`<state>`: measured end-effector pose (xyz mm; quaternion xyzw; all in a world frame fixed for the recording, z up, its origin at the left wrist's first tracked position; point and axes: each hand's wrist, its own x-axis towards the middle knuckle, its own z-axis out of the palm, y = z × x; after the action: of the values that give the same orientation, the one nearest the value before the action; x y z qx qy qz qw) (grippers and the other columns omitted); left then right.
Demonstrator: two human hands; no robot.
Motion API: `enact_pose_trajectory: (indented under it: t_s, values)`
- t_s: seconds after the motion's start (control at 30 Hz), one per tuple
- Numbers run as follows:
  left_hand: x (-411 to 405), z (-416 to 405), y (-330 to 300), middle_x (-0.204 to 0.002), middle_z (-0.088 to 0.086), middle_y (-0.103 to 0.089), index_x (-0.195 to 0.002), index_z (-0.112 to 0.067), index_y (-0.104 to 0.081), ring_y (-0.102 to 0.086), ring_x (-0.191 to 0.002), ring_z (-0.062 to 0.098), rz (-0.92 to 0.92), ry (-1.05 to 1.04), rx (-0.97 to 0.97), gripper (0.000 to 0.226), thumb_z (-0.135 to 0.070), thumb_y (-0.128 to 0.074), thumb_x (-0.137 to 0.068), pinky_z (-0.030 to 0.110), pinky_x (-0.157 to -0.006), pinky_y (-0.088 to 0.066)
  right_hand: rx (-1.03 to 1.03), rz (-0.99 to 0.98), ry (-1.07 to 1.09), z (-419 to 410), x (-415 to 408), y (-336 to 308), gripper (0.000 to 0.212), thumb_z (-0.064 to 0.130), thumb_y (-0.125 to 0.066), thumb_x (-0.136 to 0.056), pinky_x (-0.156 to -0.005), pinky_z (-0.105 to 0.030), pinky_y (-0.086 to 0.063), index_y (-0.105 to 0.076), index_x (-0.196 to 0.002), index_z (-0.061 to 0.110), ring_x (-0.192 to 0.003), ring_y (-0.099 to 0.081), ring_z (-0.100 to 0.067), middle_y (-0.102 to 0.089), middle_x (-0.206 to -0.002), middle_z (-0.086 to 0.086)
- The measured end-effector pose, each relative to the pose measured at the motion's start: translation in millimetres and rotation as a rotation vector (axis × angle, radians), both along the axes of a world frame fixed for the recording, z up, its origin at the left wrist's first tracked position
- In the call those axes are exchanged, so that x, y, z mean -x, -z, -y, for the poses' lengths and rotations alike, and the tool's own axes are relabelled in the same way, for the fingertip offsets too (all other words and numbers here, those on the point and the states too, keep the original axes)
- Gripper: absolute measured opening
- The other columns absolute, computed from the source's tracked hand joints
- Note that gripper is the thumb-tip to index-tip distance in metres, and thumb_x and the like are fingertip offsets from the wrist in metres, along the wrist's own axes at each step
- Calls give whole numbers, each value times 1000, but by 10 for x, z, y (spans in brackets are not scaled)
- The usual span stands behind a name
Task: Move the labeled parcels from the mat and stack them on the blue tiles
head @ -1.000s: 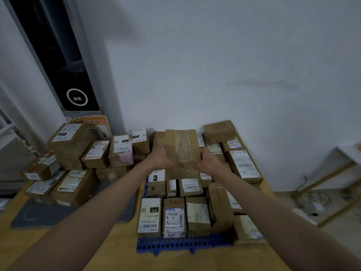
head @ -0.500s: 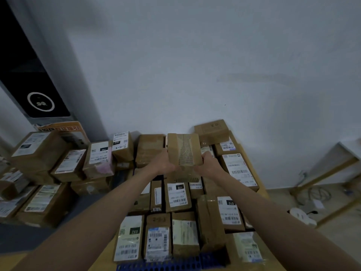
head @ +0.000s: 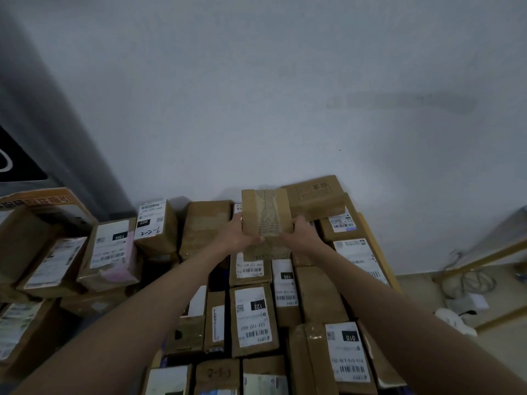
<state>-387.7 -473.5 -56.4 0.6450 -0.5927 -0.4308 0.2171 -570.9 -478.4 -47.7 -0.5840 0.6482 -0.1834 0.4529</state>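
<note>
Item: taped parcel, brown carton, taped face up, long axis running near to far. Held above the far rows of stacked parcels, near the wall. Left hand and right hand grip opposite sides, fingers curled.

White label on a brown cardboard parcel reads "122"; another brown parcel's white label reads "010"
</note>
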Motion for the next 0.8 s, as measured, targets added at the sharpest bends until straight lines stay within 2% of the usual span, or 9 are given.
enact_pose_trajectory:
  t_s: [0.07, 0.13, 0.27, 0.37, 0.47, 0.57, 0.63, 0.7, 0.8]
  values:
    - [3, 158, 62, -136, 0, -54, -145, -17, -35, -53, -121, 17, -7, -1, 5, 82, -26, -80, -78, 30, -96, -48, 6, -17, 21, 160, -12, 93, 55, 29, -69, -90, -62, -18, -48, -38, -130, 6, -99, -57, -17, -56, -126, -9]
    - [6, 295, 113, -135, 1, -52, -146, -16, -31, -53, -120, 19, -1, -15, -1, 84, -27, -79, -79, 32, -96, -48, 12, -46, 25, 308, -34, 168, 55, 30, -68, -91, -58, -18, -47, -39, -130, 5, -99, -58, -19, -55, -126, -10]
    - [6, 498, 229, -132, 5, -54, -143, -15, -33, -55, -115, 22, 13, -18, 19, 79, -29, -78, -79, 40, -98, -49, 7, -90, 6, 534, -87, 291, 61, 34, -69, -89, -69, -28, -51, -38, -132, 4, -108, -58, -25, -54, -126, -12]
    - [7, 585, 312, -134, 7, -54, -144, -14, -32, -55, -119, 25, -2, -50, 15, 77, -31, -75, -82, 44, -100, -49, 26, -118, 15, 647, -125, 387, 54, 26, -66, -92, -83, -35, -55, -39, -132, 3, -107, -58, -26, -55, -128, -15]
    - [-1, 641, 365, -138, 7, -53, -146, -15, -28, -54, -122, 25, 23, -78, 24, 76, -32, -71, -86, 44, -99, -49, 42, -105, 30, 723, -188, 399, 55, 25, -65, -92, -83, -33, -54, -38, -134, 2, -101, -58, -23, -56, -127, -14]
    - [-5, 690, 389, -141, 8, -51, -149, -15, -23, -53, -123, 25, 66, -77, 24, 77, -33, -68, -89, 39, -100, -48, 51, -135, 46, 753, -224, 394, 50, 25, -60, -95, -89, -40, -54, -38, -135, 3, -108, -59, -28, -56, -128, -14]
    - [10, 708, 371, -141, 8, -51, -152, -15, -16, -54, -122, 25, 139, -62, 9, 81, -38, -64, -91, 31, -91, -48, 61, -187, 49, 735, -248, 384, 45, 22, -54, -98, -92, -44, -53, -38, -135, 3, -110, -59, -30, -56, -128, -15]
    - [52, 719, 329, -136, 9, -54, -153, -13, -11, -58, -115, 26, 254, -49, -2, 81, -42, -59, -94, 29, -79, -47, 83, -268, 53, 702, -286, 359, 38, 19, -50, -99, -93, -46, -52, -39, -133, 2, -111, -58, -32, -55, -128, -17]
    - [111, 698, 251, -138, 13, -50, -151, -8, -13, -55, -118, 29, 377, -60, 1, 81, -43, -58, -94, 37, -88, -49, 163, -375, 38, 623, -351, 314, 42, 19, -51, -99, -97, -42, -46, -37, -134, 2, -120, -51, -32, -46, -135, -17]
